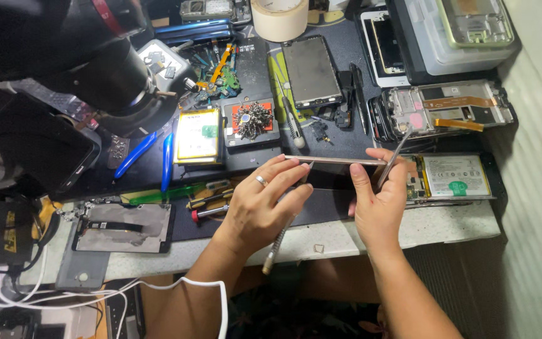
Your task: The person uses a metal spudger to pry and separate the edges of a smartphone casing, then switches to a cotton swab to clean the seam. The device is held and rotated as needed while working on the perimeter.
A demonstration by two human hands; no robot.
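Above the dark mat [246, 160], both hands [258, 210] [376, 201] gripping an edge-on phone [337, 161], right also with tweezers [395, 157]

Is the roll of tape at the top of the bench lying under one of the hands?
No: the roll of tape sits at the far edge, apart from both the left hand and right hand, which hold a thin phone panel.
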